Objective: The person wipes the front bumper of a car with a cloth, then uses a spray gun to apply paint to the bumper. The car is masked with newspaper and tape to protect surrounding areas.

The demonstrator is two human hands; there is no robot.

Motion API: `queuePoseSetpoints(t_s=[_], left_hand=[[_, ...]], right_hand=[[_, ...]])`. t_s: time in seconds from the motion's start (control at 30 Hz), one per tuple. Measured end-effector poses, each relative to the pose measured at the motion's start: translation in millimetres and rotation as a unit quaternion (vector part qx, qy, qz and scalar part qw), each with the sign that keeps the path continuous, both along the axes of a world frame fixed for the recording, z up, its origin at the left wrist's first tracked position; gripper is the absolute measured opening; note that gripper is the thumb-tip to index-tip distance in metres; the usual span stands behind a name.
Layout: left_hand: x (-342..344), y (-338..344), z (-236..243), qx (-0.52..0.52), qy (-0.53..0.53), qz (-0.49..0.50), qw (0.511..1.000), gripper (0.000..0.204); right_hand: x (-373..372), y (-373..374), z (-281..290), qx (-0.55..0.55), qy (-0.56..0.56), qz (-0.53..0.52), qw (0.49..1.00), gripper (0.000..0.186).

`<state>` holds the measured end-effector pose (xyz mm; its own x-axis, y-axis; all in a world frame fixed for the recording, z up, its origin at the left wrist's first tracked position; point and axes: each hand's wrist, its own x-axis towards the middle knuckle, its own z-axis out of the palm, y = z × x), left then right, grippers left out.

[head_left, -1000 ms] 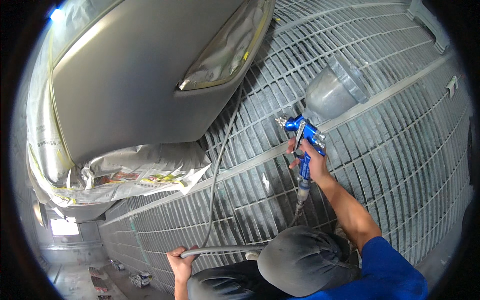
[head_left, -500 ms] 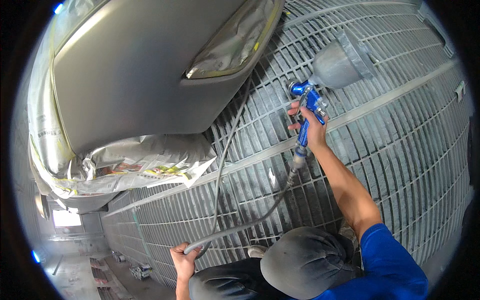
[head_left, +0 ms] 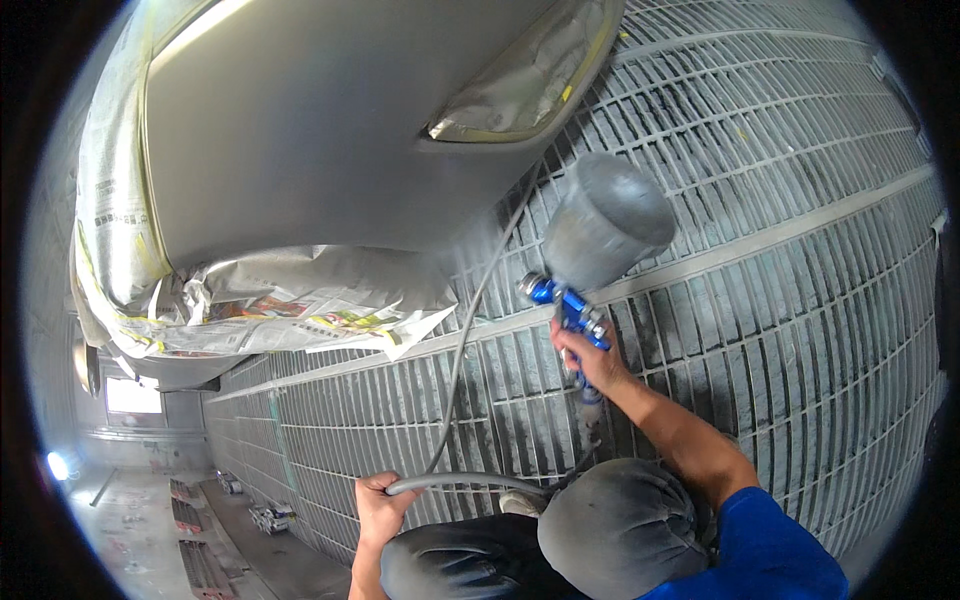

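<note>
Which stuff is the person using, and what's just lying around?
In use:
blue spray gun and cup, right hand
grey hose, left hand
grey car panel
newspaper masking

Lying about:
two small things on far floor, too distant to name

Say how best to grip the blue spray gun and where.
Probably its handle, from the near right: it runs toward the person, the right hand wraps it, and the bulky grey cup and left-facing nozzle sit at the far end.

A vehicle paint workshop: newspaper [head_left: 110,190] and yellow tape [head_left: 567,94] are bordering a grey car panel [head_left: 320,140], a right hand [head_left: 600,362] is holding a blue spray gun [head_left: 575,315], and a metal grating floor [head_left: 780,330] is stretching beneath.
</note>
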<state>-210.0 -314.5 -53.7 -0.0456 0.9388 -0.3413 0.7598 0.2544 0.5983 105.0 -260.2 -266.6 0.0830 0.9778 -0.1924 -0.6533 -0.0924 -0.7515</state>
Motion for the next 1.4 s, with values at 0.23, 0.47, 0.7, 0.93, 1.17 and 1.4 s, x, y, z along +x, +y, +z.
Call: queuePoseSetpoints(t_s=[0.23, 0.47, 0.7, 0.93, 1.17, 1.4], left_hand=[[-5, 0, -4, -0.007, 0.041, -0.073, 0.997, 0.027], [14, 8, -3, 0.019, 0.024, -0.069, 0.997, 0.028], [10, 11, -7, 0.071, -0.015, -0.047, 0.996, 0.033], [11, 5, 2, 0.109, -0.047, -0.024, 0.993, 0.040], [13, 5, 9, 0.132, -0.033, -0.036, 0.990, 0.039], [-2, 11, -7, 0.156, -0.154, 0.028, 0.975, 0.038]], right_hand=[[4, 1, 22, 0.060, -0.048, 0.043, 0.996, 0.015], [82, 13, 56, 0.014, -0.199, -0.186, 0.962, 0.024], [81, 7, 96, -0.022, -0.241, -0.117, 0.963, 0.015], [11, 7, 132, 0.091, -0.233, 0.113, 0.962, 0.026], [38, 6, 158, 0.066, -0.276, 0.043, 0.958, 0.019], [83, -14, 181, 0.008, -0.356, -0.176, 0.918, 0.063]])
